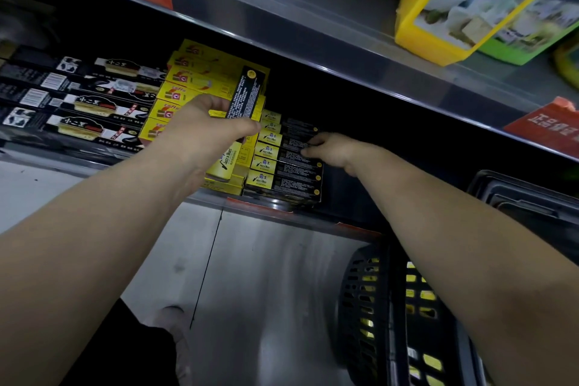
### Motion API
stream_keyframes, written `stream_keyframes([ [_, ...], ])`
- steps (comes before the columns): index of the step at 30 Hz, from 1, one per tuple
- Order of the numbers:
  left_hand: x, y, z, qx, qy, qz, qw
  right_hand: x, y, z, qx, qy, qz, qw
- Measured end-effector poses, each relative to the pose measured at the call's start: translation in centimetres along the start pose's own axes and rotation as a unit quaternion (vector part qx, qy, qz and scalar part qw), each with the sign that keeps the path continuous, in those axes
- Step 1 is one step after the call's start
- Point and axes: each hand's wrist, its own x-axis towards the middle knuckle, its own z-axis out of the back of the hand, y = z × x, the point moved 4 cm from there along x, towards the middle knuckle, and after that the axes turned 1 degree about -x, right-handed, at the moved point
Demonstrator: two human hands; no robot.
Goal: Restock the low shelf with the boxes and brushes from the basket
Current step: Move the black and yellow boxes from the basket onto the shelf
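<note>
Nearest, at lower right: basket (pixel 369 307), black perforated plastic, standing on the grey floor (pixel 266 276). Yellow stock shows through its holes, so there is more to shelve.

Mid-field, both hands reaching into the low shelf (pixel 313 217):
- Left hand (pixel 206 127): fingers and thumb wrapped round the held box (pixel 247 94), a slim black-and-yellow carton raised on end above the row, clear of the shelf floor.
- Right hand (pixel 332 147): fingers bent, tips against the right end of the stack of black-and-yellow boxes (pixel 288 163). Whether it pinches one carton or only steadies the pile cannot be told.

Farther in: yellow boxes (pixel 200 78) piled behind and to the left of the held box; long black boxes (pixel 78 103) ranged further left. No brushes are identifiable as such.

Farthest: upper shelf (pixel 313 41), carrying yellow-framed packs and red signs.

Handling note, as judgement: the step in hand is adding the held box to the matching stack. Turn it flat with the label facing front like its neighbours, and lower it onto the top carton rather than pushing in from the side. The right hand should brace the pile's end — the cartons are light and narrow and would slide or fan out if nudged. Square the edges before letting go.
</note>
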Motion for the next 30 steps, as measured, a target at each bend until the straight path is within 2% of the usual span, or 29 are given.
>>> stream_keyframes([
  [5,0.0,0.0,-0.5,0.006,0.022,-0.009,1.000,-0.8,0.9,-0.1,-0.127,0.040,0.030,0.991],
  [7,-0.1,-0.1,-0.6,0.015,0.024,-0.014,0.999,-1.5,2.3,0.4,-0.185,0.019,0.064,0.980],
  [9,-0.2,-0.2,-0.7,0.034,0.032,-0.015,0.999,-2.8,4.5,1.3,-0.125,-0.023,0.143,0.982],
  [11,-0.2,-0.2,-0.8,0.050,0.048,-0.012,0.998,-4.9,6.9,2.1,-0.021,-0.047,0.263,0.963],
  [13,-0.3,-0.3,-0.9,0.053,0.065,-0.007,0.996,-6.9,8.5,2.2,-0.026,-0.033,0.367,0.929],
  [15,-0.5,-0.6,-1.1,0.040,0.071,-0.009,0.997,-7.5,9.0,2.0,-0.079,-0.026,0.401,0.912],
  [17,-0.6,-1.0,-1.0,-0.001,0.053,-0.010,0.999,-6.9,8.3,2.5,-0.090,-0.024,0.364,0.927],
  [20,-0.4,-1.1,-0.4,-0.055,0.021,0.001,0.998,-5.2,5.5,4.4,-0.080,-0.049,0.256,0.962],
  [23,-0.1,-0.9,0.0,0.020,0.018,-0.029,0.999,-3.3,1.8,6.6,-0.047,-0.106,0.141,0.983],
  [25,0.0,-0.8,-0.2,0.070,0.032,-0.052,0.996,-1.9,0.1,6.8,-0.032,-0.110,0.083,0.990],
  [27,0.0,-0.6,-0.5,0.100,0.055,-0.057,0.992,-0.6,-0.5,6.1,-0.063,-0.115,0.051,0.990],
  [30,0.1,-0.3,-0.7,0.124,0.071,-0.054,0.988,1.2,-0.2,3.8,-0.160,-0.104,0.047,0.980],
])
